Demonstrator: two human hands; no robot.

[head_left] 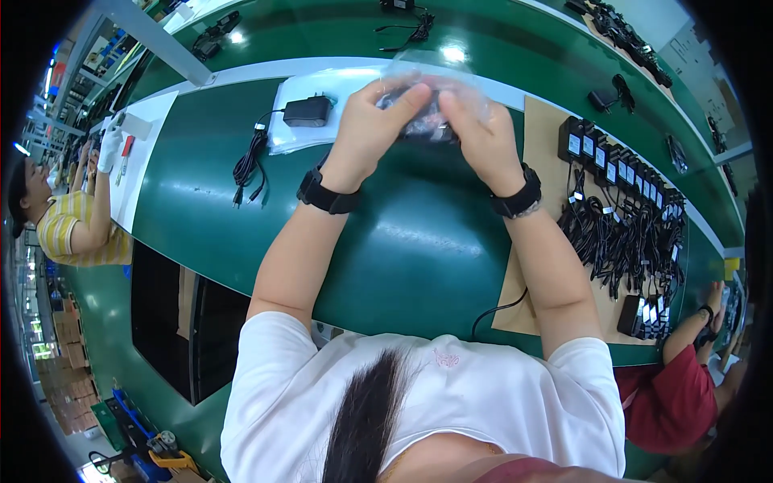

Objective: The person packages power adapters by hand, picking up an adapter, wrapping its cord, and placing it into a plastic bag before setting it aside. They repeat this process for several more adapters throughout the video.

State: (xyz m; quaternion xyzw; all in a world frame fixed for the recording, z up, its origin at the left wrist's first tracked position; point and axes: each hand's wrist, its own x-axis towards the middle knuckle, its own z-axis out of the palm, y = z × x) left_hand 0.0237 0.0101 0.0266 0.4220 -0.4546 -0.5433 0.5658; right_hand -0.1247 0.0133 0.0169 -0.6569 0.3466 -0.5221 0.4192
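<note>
Both the left hand [369, 117] and right hand [488, 138] are clamped on a clear plastic bag [431, 117] with blurred dark contents [427, 129], above the green workbench [419, 258], right of a black power adapter [306, 113].

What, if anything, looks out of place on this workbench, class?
Nothing looks clearly spilled or damaged. One black adapter lies alone on the clear bags, mildly odd because many similar adapters sit lined up on brown cardboard.
</note>
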